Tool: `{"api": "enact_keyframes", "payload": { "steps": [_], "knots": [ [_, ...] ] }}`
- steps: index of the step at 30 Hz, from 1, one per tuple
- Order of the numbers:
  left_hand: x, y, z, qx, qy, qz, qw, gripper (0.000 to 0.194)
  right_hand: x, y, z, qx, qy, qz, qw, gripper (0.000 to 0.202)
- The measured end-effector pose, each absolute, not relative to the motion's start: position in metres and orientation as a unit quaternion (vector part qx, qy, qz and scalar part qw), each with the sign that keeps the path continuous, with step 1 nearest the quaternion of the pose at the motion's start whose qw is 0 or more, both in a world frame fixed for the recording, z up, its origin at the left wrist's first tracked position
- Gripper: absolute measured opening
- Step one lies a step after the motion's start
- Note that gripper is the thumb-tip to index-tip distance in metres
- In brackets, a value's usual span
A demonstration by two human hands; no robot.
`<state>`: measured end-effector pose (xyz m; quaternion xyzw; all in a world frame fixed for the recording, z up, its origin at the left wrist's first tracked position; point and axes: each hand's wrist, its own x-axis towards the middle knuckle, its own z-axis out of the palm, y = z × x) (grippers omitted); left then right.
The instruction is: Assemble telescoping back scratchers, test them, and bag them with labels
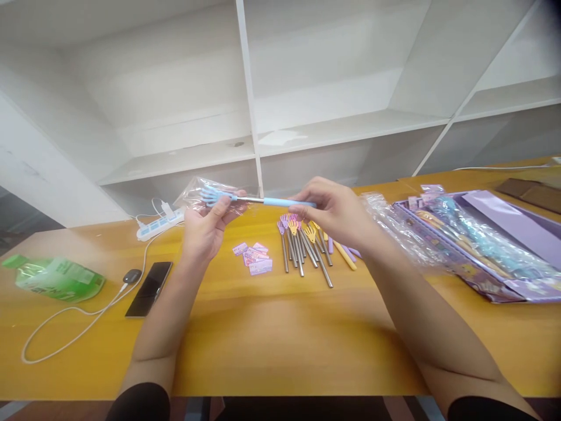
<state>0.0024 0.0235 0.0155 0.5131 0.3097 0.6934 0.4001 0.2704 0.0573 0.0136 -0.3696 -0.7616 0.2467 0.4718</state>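
Observation:
A light-blue back scratcher (276,202) is held level above the table between both hands. My left hand (213,225) grips it near its claw-shaped head, together with a clear plastic bag (193,190) that lies around or behind the head; I cannot tell which. At the other end, the fingers of my right hand (331,210) are closed on the blue handle. Below lie several more back scratchers (311,240) with purple, pink and yellow heads on metal rods. Small printed cards (256,257) rest left of them.
To the right, clear plastic bags (394,228) lie beside a purple box (491,286) holding wrapped items. On the left are a green bottle (61,279), a black phone (149,289), a white cable (83,310) and a power strip (160,227). White shelves (328,134) stand behind.

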Motion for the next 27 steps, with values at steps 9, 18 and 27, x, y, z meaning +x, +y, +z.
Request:
{"api": "enact_keyframes", "payload": {
  "steps": [9, 18, 27],
  "knots": [
    [0.03, 0.025, -0.006, 0.522, 0.296, 0.633, 0.488, 0.033, 0.236, 0.044, -0.004, -0.305, -0.74, 0.247, 0.545, 0.035],
    [0.013, 0.032, 0.003, 0.482, 0.292, 0.689, 0.456, 0.033, 0.255, 0.05, 0.008, -0.255, -0.764, 0.227, 0.547, 0.011],
    [0.036, 0.021, -0.012, 0.515, 0.299, 0.605, 0.528, 0.036, 0.239, 0.041, -0.003, -0.2, -0.794, -0.038, 0.573, 0.017]
  ]
}}
